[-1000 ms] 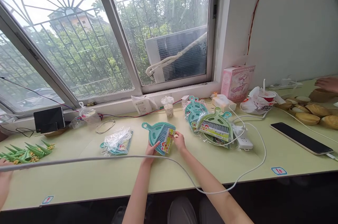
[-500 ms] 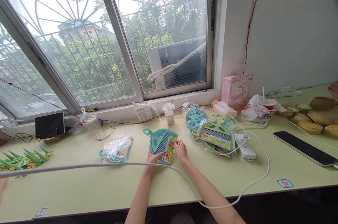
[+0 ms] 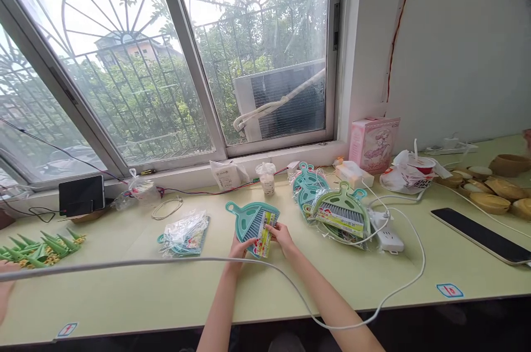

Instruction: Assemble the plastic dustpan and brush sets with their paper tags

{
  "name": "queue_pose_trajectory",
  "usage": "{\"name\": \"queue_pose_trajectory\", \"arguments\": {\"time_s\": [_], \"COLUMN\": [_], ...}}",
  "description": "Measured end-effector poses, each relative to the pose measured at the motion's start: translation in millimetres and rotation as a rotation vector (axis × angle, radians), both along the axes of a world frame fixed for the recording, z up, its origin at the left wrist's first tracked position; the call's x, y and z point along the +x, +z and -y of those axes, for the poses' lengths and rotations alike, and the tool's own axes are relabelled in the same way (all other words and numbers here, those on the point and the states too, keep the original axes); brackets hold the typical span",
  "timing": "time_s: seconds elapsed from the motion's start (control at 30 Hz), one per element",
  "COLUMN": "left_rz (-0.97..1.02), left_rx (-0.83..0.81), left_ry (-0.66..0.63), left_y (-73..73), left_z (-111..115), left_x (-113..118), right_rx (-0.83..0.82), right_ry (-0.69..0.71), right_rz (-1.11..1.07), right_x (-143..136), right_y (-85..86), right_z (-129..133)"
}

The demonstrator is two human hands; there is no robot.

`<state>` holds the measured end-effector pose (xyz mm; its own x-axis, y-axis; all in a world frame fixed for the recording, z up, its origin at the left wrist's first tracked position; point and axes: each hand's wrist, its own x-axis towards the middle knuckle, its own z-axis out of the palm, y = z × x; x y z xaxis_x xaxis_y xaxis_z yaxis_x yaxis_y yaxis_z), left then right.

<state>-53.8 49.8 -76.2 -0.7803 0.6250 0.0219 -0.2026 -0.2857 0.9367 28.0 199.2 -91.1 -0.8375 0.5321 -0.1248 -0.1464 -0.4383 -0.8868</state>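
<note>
Both of my hands hold a teal dustpan [image 3: 245, 217] above the table, its handle pointing up and to the left. A small brush [image 3: 256, 223] with grey bristles lies in the pan, partly covered by a yellow printed label card [image 3: 264, 236]. My left hand [image 3: 240, 248] is closed on the lower left edge, its thumb over the front. With its fingers pinched, my right hand [image 3: 281, 236] grips the card's right side. Wrapped teal dustpan sets [image 3: 185, 234] lie flat to the left. On the right is a pile of teal and green dustpan sets [image 3: 342, 213] in clear film.
A white cable [image 3: 166, 260] crosses in front of my forearms. A power strip [image 3: 388, 236] sits beside the right pile, and a tablet [image 3: 481, 234] lies farther right. By the window stand a cup [image 3: 266, 177] and a pink box [image 3: 375, 144]. Another person's hand [image 3: 5, 285] shows at far left.
My right hand has shifted slightly down along the label card, while the dustpan stays nearly in place. More of the other person's hand shows at the left edge.
</note>
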Motion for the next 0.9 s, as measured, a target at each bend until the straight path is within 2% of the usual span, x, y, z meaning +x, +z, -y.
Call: {"name": "queue_pose_trajectory", "arguments": {"time_s": [0.17,0.37,0.7,0.9], "left_rz": [-0.033,0.02,0.054,-0.016], "left_rx": [-0.002,-0.025,-0.004,-0.018], "left_ry": [-0.036,-0.021,-0.004,-0.057], "left_y": [4.1,0.1,-2.5,-3.0], "left_z": [0,1,2,2], "left_x": [4,1,-6,-5], "right_rx": [-0.013,0.017,0.045,0.036], "right_ry": [-0.081,-0.105,0.059,-0.019], "right_rz": [0.013,0.028,-0.036,-0.005], "right_x": [1,-2,5,2], "right_y": [0.1,-1.3,8.9,0.9], "right_z": [1,2,1,2]}}
